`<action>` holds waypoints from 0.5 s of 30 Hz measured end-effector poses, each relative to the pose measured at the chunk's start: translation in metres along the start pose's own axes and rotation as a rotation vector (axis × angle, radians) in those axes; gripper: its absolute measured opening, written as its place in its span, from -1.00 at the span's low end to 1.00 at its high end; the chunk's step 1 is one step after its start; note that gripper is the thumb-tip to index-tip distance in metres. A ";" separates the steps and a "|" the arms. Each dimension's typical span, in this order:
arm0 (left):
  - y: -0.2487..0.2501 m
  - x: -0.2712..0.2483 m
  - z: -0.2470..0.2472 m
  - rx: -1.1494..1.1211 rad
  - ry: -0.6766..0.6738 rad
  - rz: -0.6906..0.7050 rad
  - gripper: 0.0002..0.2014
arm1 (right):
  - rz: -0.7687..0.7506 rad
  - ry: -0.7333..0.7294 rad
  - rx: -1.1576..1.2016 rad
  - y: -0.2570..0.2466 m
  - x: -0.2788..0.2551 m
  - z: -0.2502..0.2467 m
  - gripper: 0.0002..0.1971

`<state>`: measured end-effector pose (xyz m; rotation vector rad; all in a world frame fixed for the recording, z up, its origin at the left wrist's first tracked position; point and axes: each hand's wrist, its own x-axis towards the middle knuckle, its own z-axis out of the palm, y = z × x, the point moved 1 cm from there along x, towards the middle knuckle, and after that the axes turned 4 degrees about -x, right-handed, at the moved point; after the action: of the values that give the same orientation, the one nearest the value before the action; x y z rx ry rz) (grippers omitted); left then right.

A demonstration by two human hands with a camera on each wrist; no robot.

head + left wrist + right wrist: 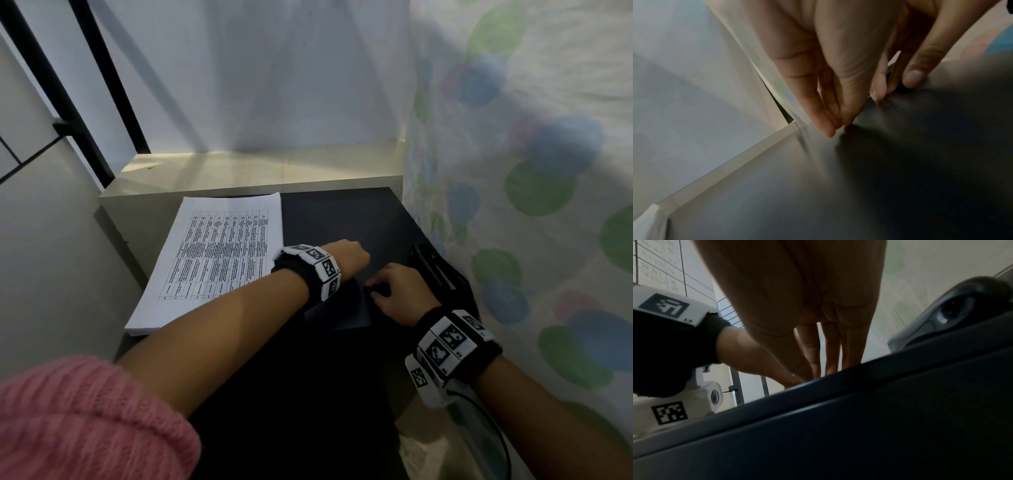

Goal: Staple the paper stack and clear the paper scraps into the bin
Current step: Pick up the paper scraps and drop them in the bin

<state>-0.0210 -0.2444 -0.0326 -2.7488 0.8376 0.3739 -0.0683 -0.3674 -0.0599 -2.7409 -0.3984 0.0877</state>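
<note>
A thick paper stack (pixel 219 253) with a printed table on top lies on the left of the dark table (pixel 335 212). My left hand (pixel 349 257) reaches across to the table's middle. In the left wrist view its thumb and fingertips (pixel 830 129) press together on the dark surface, and no scrap shows between them. My right hand (pixel 394 287) sits just beside it, fingers (pixel 853 353) pointing straight down onto the table. A black stapler (pixel 442 274) lies right of the right hand, its rounded end (pixel 953 311) close by. No bin is in view.
A pale wooden shelf (pixel 260 171) runs behind the table. A curtain with green and blue dots (pixel 513 171) hangs close along the right side. A black metal frame (pixel 102 85) stands at the back left. The table's far right area is bare.
</note>
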 end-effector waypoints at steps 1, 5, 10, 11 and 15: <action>0.002 -0.001 0.000 0.021 -0.005 0.008 -0.75 | 0.005 0.013 0.008 0.001 -0.002 -0.001 -0.76; 0.006 -0.005 -0.002 0.003 -0.038 -0.022 -0.73 | 0.051 0.107 0.096 0.008 -0.020 -0.006 -0.74; -0.012 -0.014 0.001 -0.220 -0.017 -0.133 -0.72 | 0.083 0.211 0.204 0.019 -0.058 -0.013 -0.76; -0.018 -0.019 0.001 -0.285 0.016 -0.159 -0.72 | 0.087 0.215 0.225 0.022 -0.066 -0.013 -0.77; -0.049 -0.060 0.001 -0.459 0.158 -0.232 -0.74 | 0.065 0.199 0.280 0.037 -0.090 -0.001 -0.76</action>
<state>-0.0417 -0.1738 -0.0071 -3.2948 0.5029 0.3402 -0.1449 -0.4261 -0.0718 -2.4573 -0.2224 -0.1042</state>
